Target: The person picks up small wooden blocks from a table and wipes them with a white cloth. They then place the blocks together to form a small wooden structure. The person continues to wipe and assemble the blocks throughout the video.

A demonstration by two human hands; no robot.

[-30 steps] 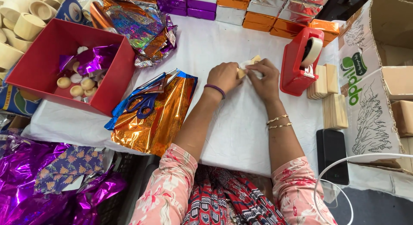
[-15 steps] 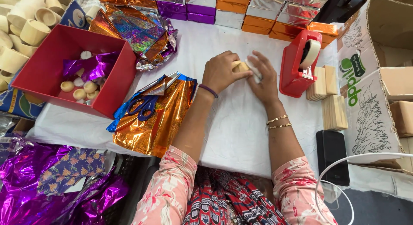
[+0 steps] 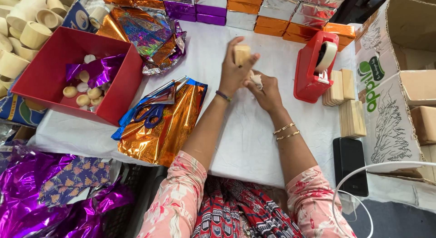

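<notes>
My left hand (image 3: 235, 70) grips a small pale wooden block (image 3: 242, 54), lifted upright above the white table cover (image 3: 245, 138). Just to its right, my right hand (image 3: 266, 90) rests low on the cover with its fingers pinched on a small crumpled pale scrap (image 3: 257, 79). The two hands nearly touch. A red tape dispenser (image 3: 313, 67) with a roll of tape stands right of my right hand.
Orange foil sheets (image 3: 165, 129) with blue scissors (image 3: 150, 113) lie left of my arms. A red box (image 3: 68, 51) holds small round pieces and purple foil. Foil-wrapped boxes (image 3: 254, 13) line the back. Wooden blocks (image 3: 347, 104), a black phone (image 3: 350, 165) and cardboard cartons (image 3: 399, 74) sit right.
My left hand has lifted the wooden block up and away from the table. My right hand has stayed low and now pinches the small scrap.
</notes>
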